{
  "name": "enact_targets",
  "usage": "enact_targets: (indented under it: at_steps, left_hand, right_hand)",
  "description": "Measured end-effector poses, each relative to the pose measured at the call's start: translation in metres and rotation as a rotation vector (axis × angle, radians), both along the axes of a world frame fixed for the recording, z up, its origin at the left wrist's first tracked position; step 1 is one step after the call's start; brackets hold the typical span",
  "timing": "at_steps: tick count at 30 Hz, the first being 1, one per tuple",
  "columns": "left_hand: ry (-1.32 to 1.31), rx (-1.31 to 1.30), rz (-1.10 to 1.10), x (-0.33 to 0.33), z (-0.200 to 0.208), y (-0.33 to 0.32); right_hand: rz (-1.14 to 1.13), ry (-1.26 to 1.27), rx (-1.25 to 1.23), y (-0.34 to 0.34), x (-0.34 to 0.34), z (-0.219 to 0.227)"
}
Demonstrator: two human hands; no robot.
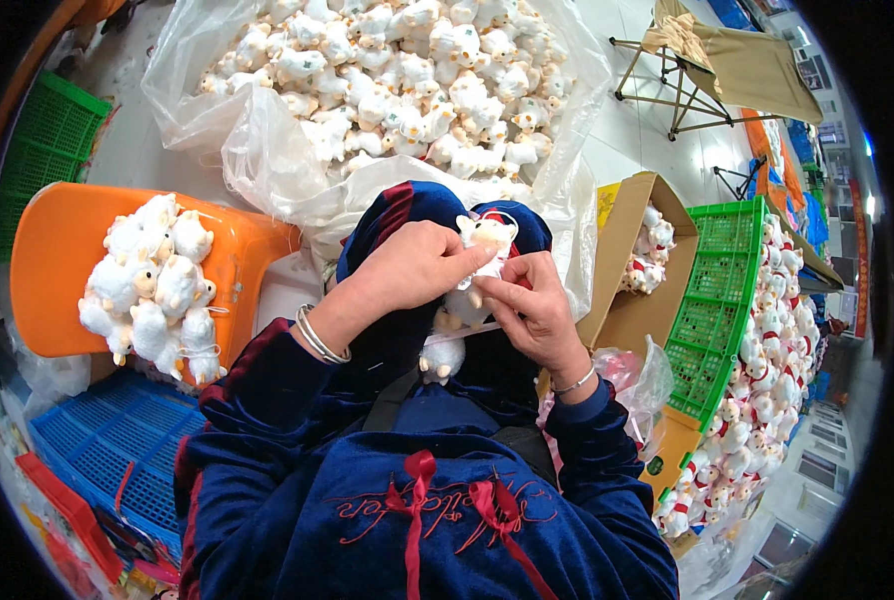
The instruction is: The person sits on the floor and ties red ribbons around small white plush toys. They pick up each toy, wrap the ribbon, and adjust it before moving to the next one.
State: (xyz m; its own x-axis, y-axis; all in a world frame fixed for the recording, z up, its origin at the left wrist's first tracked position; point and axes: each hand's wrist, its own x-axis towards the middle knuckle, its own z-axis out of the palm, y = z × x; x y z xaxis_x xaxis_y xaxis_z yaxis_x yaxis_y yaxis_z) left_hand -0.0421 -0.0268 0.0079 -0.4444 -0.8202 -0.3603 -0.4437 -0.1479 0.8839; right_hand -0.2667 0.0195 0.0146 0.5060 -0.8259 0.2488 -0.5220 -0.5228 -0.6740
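Over my lap, a small white plush sheep (488, 234) with a cream face is held up between my hands. My left hand (412, 262) is closed around its side, thumb across its front. The fingertips of my right hand (539, 308) are pinched together at its neck; what lies between them is too small to make out. A thin white loop stands above its head. Just below the hands, another white plush body (467, 306) shows partly, its link to the held one hidden. A further plush sheep (442, 357) rests on my lap.
Beyond my knees, a large clear plastic bag (257, 150) holds many white plush sheep. On my left, an orange stool (52, 265) carries several more, above a blue crate (117, 430). To my right stand a cardboard box (617, 320) and a green crate (707, 300), beside red-collared plush toys (757, 390).
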Motion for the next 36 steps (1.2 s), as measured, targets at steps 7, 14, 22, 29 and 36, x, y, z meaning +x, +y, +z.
enact_targets:
  at_steps: [7, 14, 22, 29, 36]
  left_hand:
    - [0.093, 0.01, 0.076, -0.008, -0.01, 0.008]
    - [0.201, 0.215, 0.068, -0.003, 0.0, 0.0]
    - [0.039, 0.091, -0.07, -0.004, 0.006, -0.005]
    - [-0.018, 0.037, -0.054, -0.012, 0.016, 0.0]
    - [0.0, 0.108, -0.071, -0.013, 0.012, 0.005]
  right_hand:
    - [-0.385, -0.28, 0.229, -0.003, -0.012, 0.006]
    - [-0.24, -0.206, 0.501, -0.009, -0.013, 0.008]
    - [-0.272, -0.434, 0.792, -0.015, -0.017, -0.001]
    - [-0.235, -0.267, 0.854, -0.024, -0.027, -0.001]
    - [-0.236, -0.491, 0.898, -0.02, -0.022, -0.005]
